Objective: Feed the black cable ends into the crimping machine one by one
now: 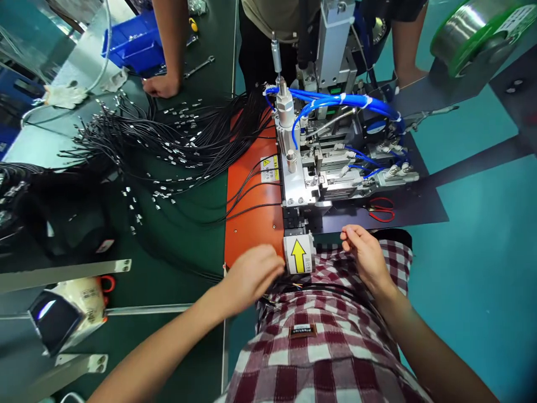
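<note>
My left hand (254, 274) is slightly blurred, its fingers curled together just left of a white guard (299, 254) bearing a yellow arrow. Whatever it may hold is hidden. To the right of the guard, my right hand (366, 257) is closed in a pinch above my lap, and I cannot make out anything between the fingertips. Ahead stands a metal machine (300, 173) with blue air hoses (344, 101). Several black cables (247, 193) run across its orange plate (251, 235) into the machine's left side.
Bundles of black cables with metal ends (168, 140) cover the green table. Red-handled scissors (381, 210) lie right of the machine. A solder wire spool (474, 36) stands at upper right. Across the machine is another person, one hand (163, 85) on the table near a blue bin (136, 45).
</note>
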{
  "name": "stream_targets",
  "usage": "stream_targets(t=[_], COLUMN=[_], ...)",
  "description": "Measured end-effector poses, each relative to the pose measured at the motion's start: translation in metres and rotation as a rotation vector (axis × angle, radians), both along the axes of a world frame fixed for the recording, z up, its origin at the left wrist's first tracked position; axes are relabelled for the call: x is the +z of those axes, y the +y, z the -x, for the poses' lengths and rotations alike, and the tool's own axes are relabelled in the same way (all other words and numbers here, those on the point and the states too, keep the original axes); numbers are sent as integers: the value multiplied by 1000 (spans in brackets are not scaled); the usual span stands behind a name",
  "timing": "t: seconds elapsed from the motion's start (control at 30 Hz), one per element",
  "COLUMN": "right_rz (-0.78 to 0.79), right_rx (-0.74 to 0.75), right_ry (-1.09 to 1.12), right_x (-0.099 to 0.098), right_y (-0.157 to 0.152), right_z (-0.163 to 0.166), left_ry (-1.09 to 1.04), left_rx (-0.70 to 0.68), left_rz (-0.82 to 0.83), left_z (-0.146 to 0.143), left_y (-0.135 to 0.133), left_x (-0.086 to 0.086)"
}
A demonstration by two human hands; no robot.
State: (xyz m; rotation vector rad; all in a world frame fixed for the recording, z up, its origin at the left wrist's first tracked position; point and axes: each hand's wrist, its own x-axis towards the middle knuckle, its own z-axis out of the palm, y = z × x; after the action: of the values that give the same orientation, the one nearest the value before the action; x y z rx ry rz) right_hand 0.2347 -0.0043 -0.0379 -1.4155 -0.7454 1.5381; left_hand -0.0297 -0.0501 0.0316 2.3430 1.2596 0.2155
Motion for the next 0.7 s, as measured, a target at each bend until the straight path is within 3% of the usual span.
stream_targets(t=[0.07,0.13,0.27,0.4,0.47,0.57,0.7], right_rz=[-32,-71,-135,-146,-151,-148,-148], right_rx=[28,70,212,297,314,360,474], right_ry=[-24,-49,-96,-119,-125,-121,-40], right_x=[11,22,42,51,52,55,66], right_y=[-1,-3,-8,-13,-15,-19,-23], right_z=[2,7,19,28,30,33,44], left_ry=[161,200,61,193,176,-123,-471], left_rx=[-122,-118,-35,-192,-203,1,299], left_rz=[7,-33,-7,-93,-115,-59,167], left_z=[-8,-14,-17,-17,-17,-13,-16], left_y=[-28,-42,-41,-44,-46,-41,-28], left_x=[1,0,-4,-20,-23,-9,21])
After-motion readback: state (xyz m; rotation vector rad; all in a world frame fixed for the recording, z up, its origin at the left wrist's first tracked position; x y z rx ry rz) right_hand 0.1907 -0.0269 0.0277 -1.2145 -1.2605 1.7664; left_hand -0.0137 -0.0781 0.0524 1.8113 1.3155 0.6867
